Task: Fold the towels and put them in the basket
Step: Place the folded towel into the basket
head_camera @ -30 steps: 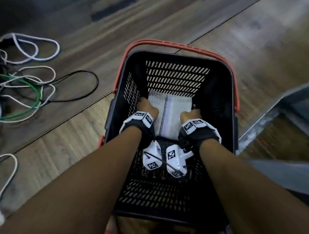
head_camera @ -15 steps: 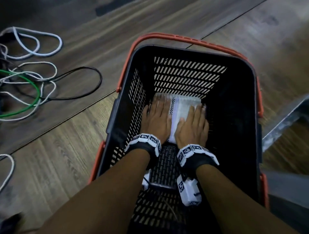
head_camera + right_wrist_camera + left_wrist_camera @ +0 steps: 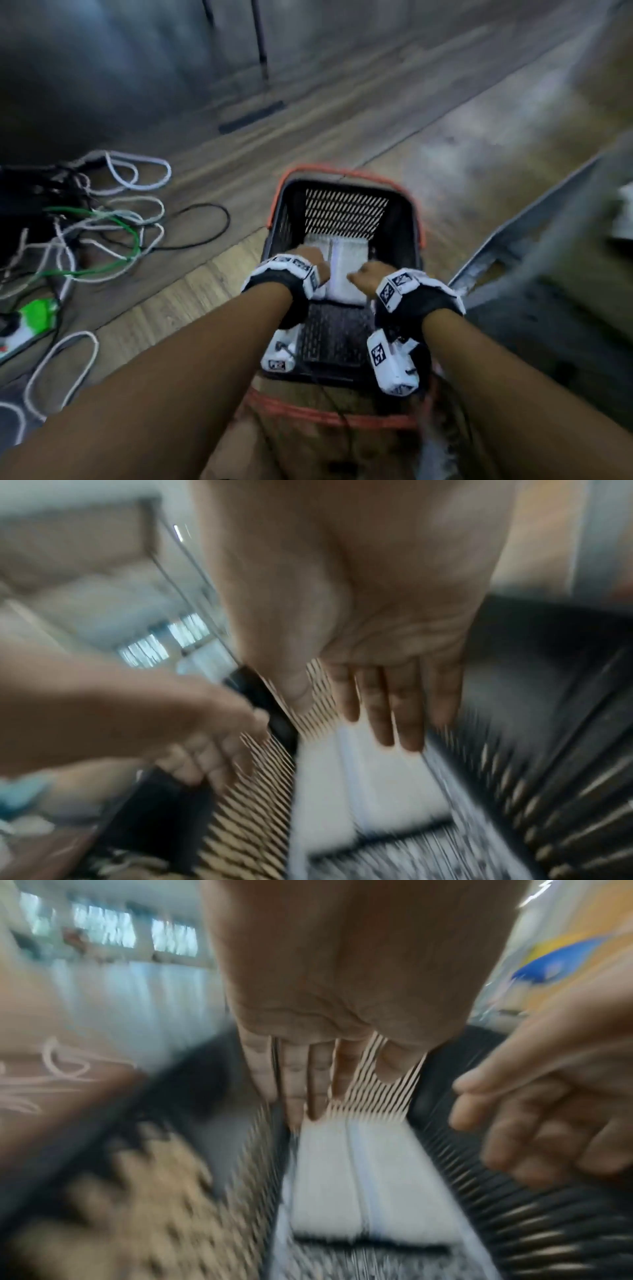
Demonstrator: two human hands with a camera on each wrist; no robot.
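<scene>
A folded white towel (image 3: 346,270) with a dark stripe lies flat on the floor of the black basket (image 3: 404,219), against its far slatted wall. My left hand (image 3: 311,262) hovers over the towel's left part and my right hand (image 3: 364,279) over its near right part. Neither hand holds anything. In the left wrist view the left fingers (image 3: 298,1074) hang straight above the towel (image 3: 352,1177), while the right hand (image 3: 531,1123) is loosely curled beside it. The right wrist view shows the right fingers (image 3: 394,710) straight over the towel (image 3: 377,777). All views are motion-blurred.
The basket's orange handle (image 3: 325,416) lies down on the near side. A tangle of white, green and black cables (image 3: 102,233) and a green-and-white power strip (image 3: 30,318) cover the wooden floor at left. A grey metal frame (image 3: 513,246) runs close along the basket's right.
Both hands pressed flat on the towel half a second ago; now they are lifted off it and drawn back. The towel stays in the basket. The head view has pulled up and away.
</scene>
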